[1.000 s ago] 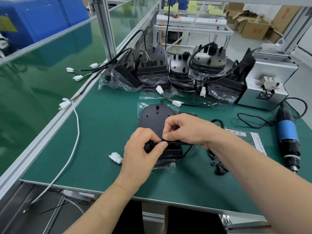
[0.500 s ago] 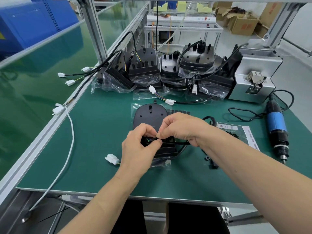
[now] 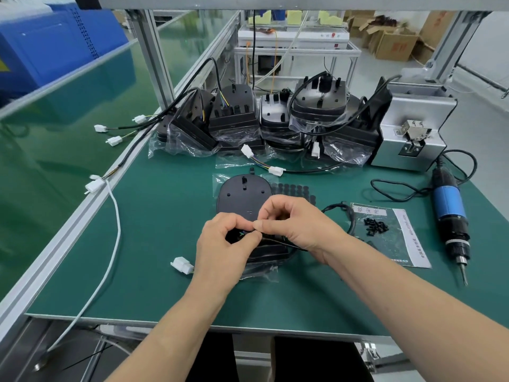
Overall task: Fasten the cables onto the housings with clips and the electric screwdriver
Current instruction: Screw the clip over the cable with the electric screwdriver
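A black housing (image 3: pixel 243 193) lies flat on the green mat in its clear bag, in the middle of the bench. My left hand (image 3: pixel 223 252) and my right hand (image 3: pixel 298 226) meet over its near end, both pinching the black cable (image 3: pixel 349 216) where coloured wires show between my fingers. The cable loops off to the right, and its white connector (image 3: pixel 182 264) lies to the left of my left hand. The electric screwdriver (image 3: pixel 449 213), blue and black, lies at the right with its bit toward me. Any clip under my fingers is hidden.
Several bagged black housings (image 3: pixel 275 125) with cables stand along the back. A silver screw feeder (image 3: pixel 413 133) sits at the back right. Small black screws (image 3: pixel 376 225) lie on a printed sheet (image 3: pixel 413 244). A white cable (image 3: pixel 114 224) hangs over the left rail.
My hands stay pinched together over the housing's near end, shifting only slightly. The camera view has tilted a little, showing more of the bench front.
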`<state>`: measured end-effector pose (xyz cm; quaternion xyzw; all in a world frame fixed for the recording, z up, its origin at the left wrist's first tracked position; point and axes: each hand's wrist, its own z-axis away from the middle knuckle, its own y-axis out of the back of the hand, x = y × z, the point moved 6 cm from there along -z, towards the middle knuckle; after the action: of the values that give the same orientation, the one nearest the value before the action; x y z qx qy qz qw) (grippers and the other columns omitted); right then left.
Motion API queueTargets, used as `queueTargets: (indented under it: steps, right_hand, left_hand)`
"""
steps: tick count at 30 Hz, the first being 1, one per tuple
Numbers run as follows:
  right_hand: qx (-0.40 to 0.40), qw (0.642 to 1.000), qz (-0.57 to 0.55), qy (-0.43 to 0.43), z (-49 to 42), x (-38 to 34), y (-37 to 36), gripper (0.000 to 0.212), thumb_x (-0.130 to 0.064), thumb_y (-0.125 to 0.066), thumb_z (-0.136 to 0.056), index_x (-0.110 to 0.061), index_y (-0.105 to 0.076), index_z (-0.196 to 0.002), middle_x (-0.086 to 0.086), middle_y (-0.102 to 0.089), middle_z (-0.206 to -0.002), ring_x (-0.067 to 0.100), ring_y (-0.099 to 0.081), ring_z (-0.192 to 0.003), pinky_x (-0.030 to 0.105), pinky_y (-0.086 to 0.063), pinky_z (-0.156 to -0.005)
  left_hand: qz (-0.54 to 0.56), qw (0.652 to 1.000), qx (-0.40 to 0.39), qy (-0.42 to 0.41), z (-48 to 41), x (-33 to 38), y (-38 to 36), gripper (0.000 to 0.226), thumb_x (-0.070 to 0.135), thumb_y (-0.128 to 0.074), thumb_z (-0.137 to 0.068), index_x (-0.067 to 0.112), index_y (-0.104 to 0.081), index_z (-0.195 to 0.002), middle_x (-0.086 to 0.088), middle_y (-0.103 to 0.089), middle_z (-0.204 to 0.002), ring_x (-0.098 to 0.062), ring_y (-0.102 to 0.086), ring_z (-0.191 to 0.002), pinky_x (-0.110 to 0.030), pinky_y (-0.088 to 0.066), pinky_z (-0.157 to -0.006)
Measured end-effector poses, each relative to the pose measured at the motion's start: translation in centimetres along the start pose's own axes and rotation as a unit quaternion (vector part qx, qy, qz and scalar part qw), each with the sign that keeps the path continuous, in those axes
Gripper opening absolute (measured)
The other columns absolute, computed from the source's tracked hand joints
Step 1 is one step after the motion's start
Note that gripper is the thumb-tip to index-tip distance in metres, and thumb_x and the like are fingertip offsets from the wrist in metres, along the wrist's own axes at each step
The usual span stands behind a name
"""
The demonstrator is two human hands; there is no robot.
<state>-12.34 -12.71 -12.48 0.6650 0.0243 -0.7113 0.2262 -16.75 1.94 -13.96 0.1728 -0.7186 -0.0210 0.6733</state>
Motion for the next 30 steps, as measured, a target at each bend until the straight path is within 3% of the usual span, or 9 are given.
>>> queueTargets:
  steps: [7,11,13,15,17,19,22,26,30]
  right_hand:
    - [0.068,0.995,-0.067,-0.004,0.3,0.7,-0.1,0.016,-0.007,-0.079,-0.081,-0.01,-0.064,-0.073,-0.003,-0.054,-0.065,0.001,-0.044,-0.054,0.01,-0.038,-0.054]
    - [0.092,0.995,-0.005,0.037,0.1,-0.7,0.7,0.007,-0.007,-0.072,-0.086,-0.01,-0.068,-0.081,-0.004,-0.058,-0.07,0.004,-0.048,-0.062,0.017,-0.041,-0.064]
    - [0.204,0.974,0.043,0.091,0.8,-1.8,4.7,0.004,-0.013,-0.07,-0.087,-0.017,-0.07,-0.089,-0.009,-0.065,-0.079,0.005,-0.057,-0.071,0.022,-0.047,-0.071]
    - [0.36,0.915,0.159,0.094,2.9,-1.7,11.1,0.016,-0.032,-0.069,-0.087,-0.023,-0.068,-0.1,-0.006,-0.068,-0.097,0.011,-0.062,-0.092,0.033,-0.052,-0.085]
    - [0.453,0.831,0.319,-0.045,5.6,1.0,17.8,0.051,-0.056,-0.066,-0.082,-0.02,-0.061,-0.119,0.008,-0.062,-0.119,0.029,-0.053,-0.116,0.049,-0.046,-0.098]
    - [0.458,0.764,0.396,-0.224,8.3,5.1,22.6,0.084,-0.073,-0.064,-0.074,-0.013,-0.05,-0.131,0.022,-0.049,-0.129,0.043,-0.043,-0.125,0.059,-0.043,-0.099]
    - [0.406,0.749,0.401,-0.337,10.1,9.9,24.7,0.104,-0.077,-0.067,-0.067,-0.005,-0.039,-0.136,0.025,-0.044,-0.131,0.045,-0.041,-0.124,0.061,-0.044,-0.096]
    - [0.418,0.755,0.373,-0.341,9.8,11.4,25.7,0.079,-0.05,-0.076,-0.079,0.002,-0.038,-0.126,0.03,-0.051,-0.127,0.048,-0.052,-0.115,0.055,-0.047,-0.089]
    - [0.406,0.77,0.334,-0.362,9.4,11.7,26.8,0.061,-0.042,-0.072,-0.081,0.002,-0.044,-0.111,0.026,-0.061,-0.107,0.044,-0.06,-0.098,0.048,-0.052,-0.079]
  left_hand:
    - [-0.032,0.999,-0.005,-0.008,-0.1,0.3,-0.1,0.019,0.021,-0.08,-0.075,0.037,-0.071,-0.079,0.02,-0.069,-0.085,-0.007,-0.057,-0.102,-0.026,-0.043,-0.083]
    - [-0.045,0.999,0.003,-0.021,0.0,0.8,-0.3,0.017,0.032,-0.069,-0.069,0.04,-0.071,-0.084,0.021,-0.068,-0.086,-0.018,-0.058,-0.105,-0.041,-0.047,-0.093]
    - [-0.046,0.999,-0.003,-0.023,0.0,0.9,-0.4,0.012,0.03,-0.07,-0.072,0.04,-0.072,-0.078,0.021,-0.066,-0.086,-0.019,-0.057,-0.105,-0.044,-0.047,-0.095]
    - [-0.055,0.998,-0.003,-0.03,0.1,0.8,-0.3,0.017,0.022,-0.074,-0.078,0.038,-0.071,-0.075,0.022,-0.066,-0.085,-0.017,-0.056,-0.105,-0.043,-0.047,-0.094]
    - [-0.076,0.996,0.002,-0.051,0.4,0.9,-0.2,0.022,0.015,-0.073,-0.083,0.036,-0.07,-0.076,0.022,-0.066,-0.086,-0.017,-0.055,-0.104,-0.042,-0.046,-0.091]
    - [-0.097,0.993,0.007,-0.073,0.6,1.2,-0.3,0.019,0.016,-0.07,-0.085,0.033,-0.069,-0.077,0.022,-0.066,-0.087,-0.017,-0.054,-0.103,-0.042,-0.045,-0.09]
    - [-0.117,0.989,0.012,-0.088,0.7,1.4,-0.5,0.013,0.021,-0.066,-0.084,0.032,-0.069,-0.079,0.02,-0.066,-0.085,-0.016,-0.051,-0.102,-0.045,-0.044,-0.09]
    - [-0.101,0.992,0.014,-0.068,0.8,1.5,-0.6,0.006,0.036,-0.07,-0.082,0.031,-0.069,-0.078,0.018,-0.067,-0.086,-0.014,-0.05,-0.103,-0.041,-0.043,-0.093]
    - [-0.106,0.992,0.02,-0.066,0.8,1.2,-0.4,0.014,0.019,-0.073,-0.084,0.03,-0.069,-0.075,0.018,-0.066,-0.083,-0.012,-0.051,-0.101,-0.031,-0.042,-0.088]
